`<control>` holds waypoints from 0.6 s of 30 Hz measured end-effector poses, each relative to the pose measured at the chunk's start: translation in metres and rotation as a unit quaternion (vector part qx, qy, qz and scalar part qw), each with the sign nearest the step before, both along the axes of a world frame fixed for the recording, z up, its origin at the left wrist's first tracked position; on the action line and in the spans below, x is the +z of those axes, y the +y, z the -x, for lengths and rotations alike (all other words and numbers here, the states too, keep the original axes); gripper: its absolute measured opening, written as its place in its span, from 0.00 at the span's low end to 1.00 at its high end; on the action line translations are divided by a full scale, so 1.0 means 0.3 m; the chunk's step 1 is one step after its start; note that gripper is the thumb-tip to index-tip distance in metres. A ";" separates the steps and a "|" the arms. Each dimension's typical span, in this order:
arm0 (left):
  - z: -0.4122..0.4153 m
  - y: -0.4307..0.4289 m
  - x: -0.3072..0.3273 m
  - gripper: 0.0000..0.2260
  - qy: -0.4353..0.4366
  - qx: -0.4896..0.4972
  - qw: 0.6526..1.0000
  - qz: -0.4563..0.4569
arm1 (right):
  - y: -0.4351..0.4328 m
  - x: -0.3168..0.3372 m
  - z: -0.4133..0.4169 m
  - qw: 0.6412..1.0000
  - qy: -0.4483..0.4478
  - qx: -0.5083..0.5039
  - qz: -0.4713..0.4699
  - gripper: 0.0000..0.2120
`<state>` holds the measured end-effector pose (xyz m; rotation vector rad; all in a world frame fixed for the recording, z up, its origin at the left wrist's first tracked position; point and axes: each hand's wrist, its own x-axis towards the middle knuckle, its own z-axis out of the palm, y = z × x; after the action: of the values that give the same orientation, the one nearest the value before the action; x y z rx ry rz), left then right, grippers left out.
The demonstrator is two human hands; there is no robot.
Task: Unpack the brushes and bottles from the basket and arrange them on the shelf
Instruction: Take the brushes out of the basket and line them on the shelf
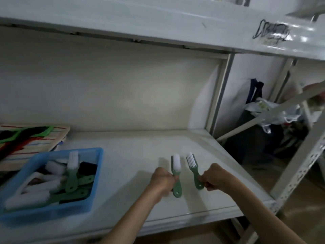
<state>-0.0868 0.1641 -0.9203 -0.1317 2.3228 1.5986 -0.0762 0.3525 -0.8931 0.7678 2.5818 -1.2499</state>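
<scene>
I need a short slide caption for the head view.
Each hand holds a green brush above the shelf.

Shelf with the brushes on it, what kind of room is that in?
Probably a storeroom. The white metal shelf is mostly bare, its slotted metal upright looks like warehouse racking, and bags are piled on the floor beside it.

- Looks like a storeroom or stockroom: bare white metal shelving (175, 155) with a perforated upright (297, 175) on the right
- Blue basket (88, 206) of identical green brushes at near left, bulk stock
- Bags and clutter (267, 124) heaped on the floor, far right
</scene>
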 end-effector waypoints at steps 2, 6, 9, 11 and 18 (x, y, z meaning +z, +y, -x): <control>-0.019 0.079 -0.023 0.09 -0.005 -0.009 1.000 0.004 | 0.090 -0.030 -0.035 0.999 -0.022 -0.023 -0.021 0.12; -0.044 0.205 -0.056 0.17 -0.008 -0.008 0.999 0.039 | 0.197 -0.049 -0.074 0.995 -0.036 -0.053 -0.076 0.14; -0.045 0.277 -0.090 0.17 0.017 -0.020 0.998 0.062 | 0.225 -0.055 -0.090 0.993 -0.052 -0.053 -0.094 0.13; -0.048 0.313 -0.104 0.16 0.041 -0.030 0.997 0.058 | 0.230 -0.056 -0.094 0.992 -0.062 -0.050 -0.100 0.12; -0.093 0.373 -0.163 0.07 0.172 -0.027 0.983 0.051 | 0.221 -0.072 -0.092 0.989 -0.059 -0.041 -0.127 0.12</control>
<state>-0.0589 0.2760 -0.9693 0.2005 2.6402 1.5797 -0.0487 0.4187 -0.9147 0.9709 2.6657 -0.8722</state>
